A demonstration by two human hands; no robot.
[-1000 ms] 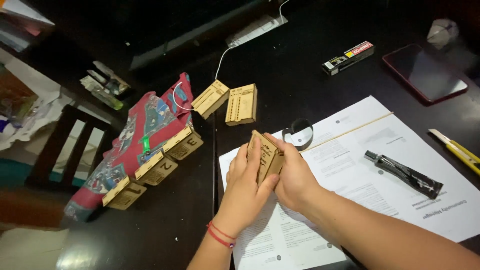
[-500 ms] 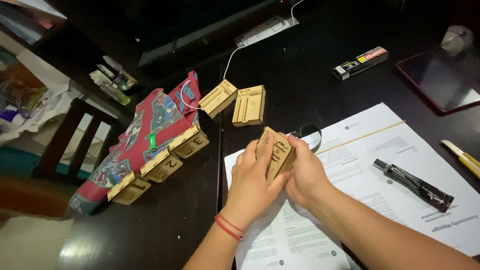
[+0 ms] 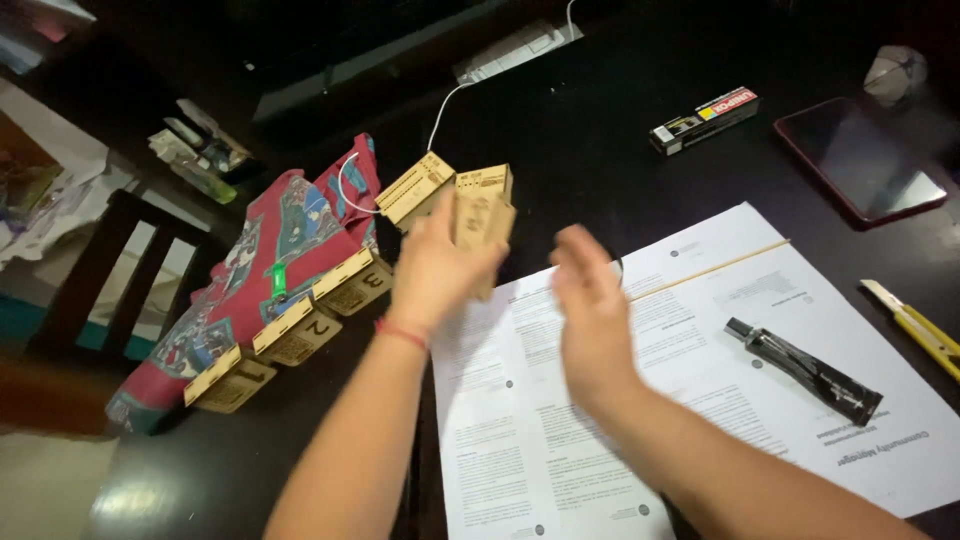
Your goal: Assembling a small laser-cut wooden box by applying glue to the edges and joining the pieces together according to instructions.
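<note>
Left hand (image 3: 437,270) is wrapped around a small wooden box (image 3: 484,228) and lifts it up above the dark table (image 3: 600,130), over the top edge of the white paper sheets (image 3: 700,380). Right hand (image 3: 592,305) is flat and wide open with nothing in it, just beside the box but not touching it. It is a bit blurry. Two more wooden boxes (image 3: 440,187) lie just behind the lifted one, near the white cable (image 3: 440,110). Three other boxes (image 3: 290,335) sit in a row along the red patterned cloth (image 3: 250,270), toward the left edge of the table. On the paper lies a black glue tube (image 3: 805,370), and a yellow cutter knife (image 3: 920,325) rests by the right edge. A small glue carton (image 3: 703,118) and a red phone (image 3: 860,160) lie farther back. The held box looks put together already, like the ones in the row. It is not set down with them yet, and the two behind it are not in the row either.
</note>
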